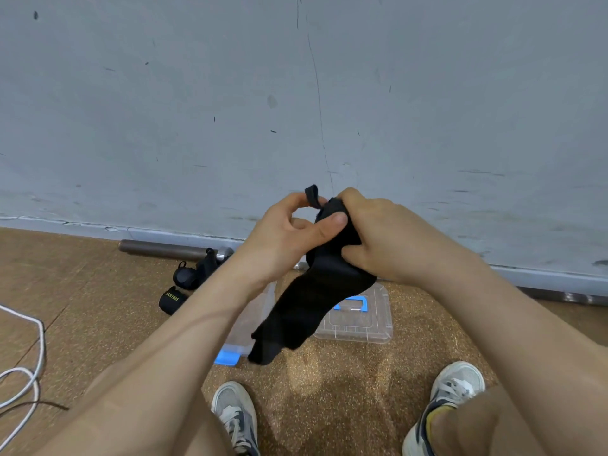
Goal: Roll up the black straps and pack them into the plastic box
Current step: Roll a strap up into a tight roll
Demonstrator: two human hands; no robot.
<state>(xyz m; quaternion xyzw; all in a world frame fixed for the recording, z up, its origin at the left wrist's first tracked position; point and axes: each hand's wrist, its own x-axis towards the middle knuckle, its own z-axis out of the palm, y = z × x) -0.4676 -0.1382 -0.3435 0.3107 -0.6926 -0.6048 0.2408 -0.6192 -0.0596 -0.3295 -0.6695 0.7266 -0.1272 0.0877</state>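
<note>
- A scuffed grey wall fills the upper half of the view and meets a speckled brown floor below.
- The person's two bare forearms reach forward from the bottom edge, and the hands meet in front of the wall, above the floor.
- The black strap is held up between both hands. Its upper end is bunched there with a small loop poking up, and its long free end hangs down and to the left over the box.
- The left hand has its fingers curled and its thumb pressed against the top of the strap.
- The right hand is curled over the bunched upper end, gripping it from the other side.
- The clear plastic box sits on the floor under the left forearm, partly hidden, with a blue latch at its near corner.
- Its clear lid, which has a blue handle, lies flat just right of the box.
- A metal bar lies along the foot of the wall.
- Two grey sneakers stand at the bottom edge.
- A white cable loops at the far left.
- Rolled straps lie on the floor beside the bar, left of the box. A further roll nearer the camera has green lettering.
</note>
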